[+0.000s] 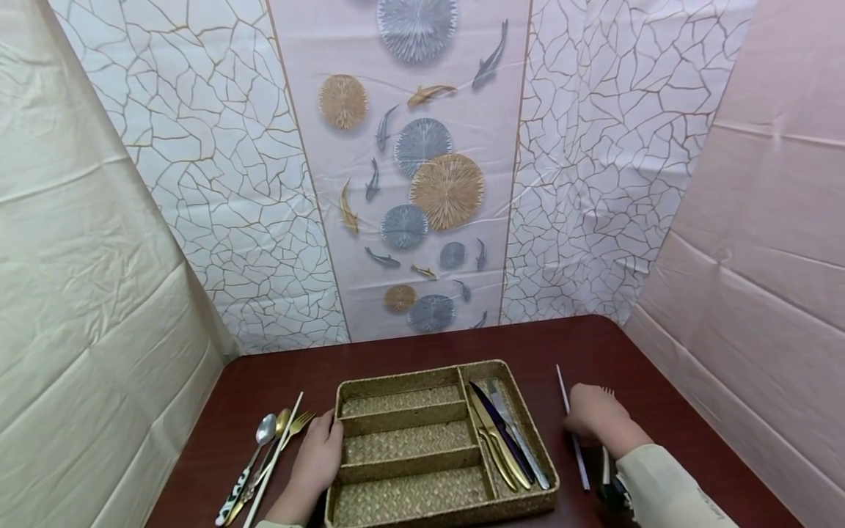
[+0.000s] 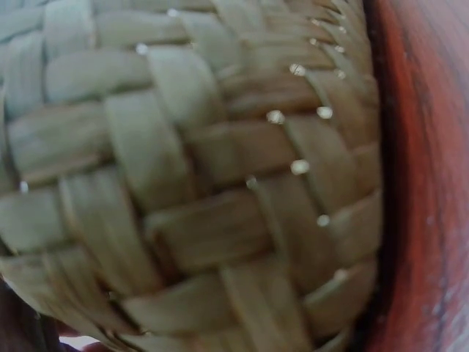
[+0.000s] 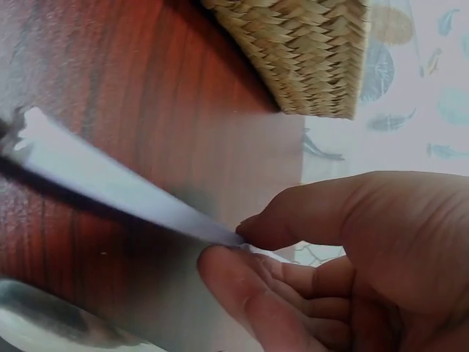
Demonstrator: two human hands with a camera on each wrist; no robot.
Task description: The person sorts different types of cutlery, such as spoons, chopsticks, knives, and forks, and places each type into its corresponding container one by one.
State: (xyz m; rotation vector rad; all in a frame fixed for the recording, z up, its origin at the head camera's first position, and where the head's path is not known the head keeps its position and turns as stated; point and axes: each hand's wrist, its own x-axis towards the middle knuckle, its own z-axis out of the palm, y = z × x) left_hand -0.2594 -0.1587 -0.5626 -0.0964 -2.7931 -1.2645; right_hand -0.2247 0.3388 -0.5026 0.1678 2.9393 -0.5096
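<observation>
A pale chopstick (image 1: 581,466) lies close over the right of the dark red table; my right hand (image 1: 597,414) pinches it. In the right wrist view, thumb and forefinger meet on the chopstick (image 3: 139,187). At the left wall of a woven divided tray (image 1: 409,495), my left hand (image 1: 317,458) grips the edge. The left wrist view is nearly filled by the tray's weave (image 2: 205,176), with only a sliver of finger at lower left. Several knives (image 1: 505,433), gold, dark and silver, lie in the tray's right compartment. The three left compartments hold nothing.
Left of the tray lie a spoon with a patterned handle (image 1: 244,480), a gold fork (image 1: 300,422), another gold piece and a white chopstick (image 1: 273,462). Fork tines (image 1: 607,390) and other cutlery show partly behind my right hand. Cloth walls (image 1: 422,279) surround the table.
</observation>
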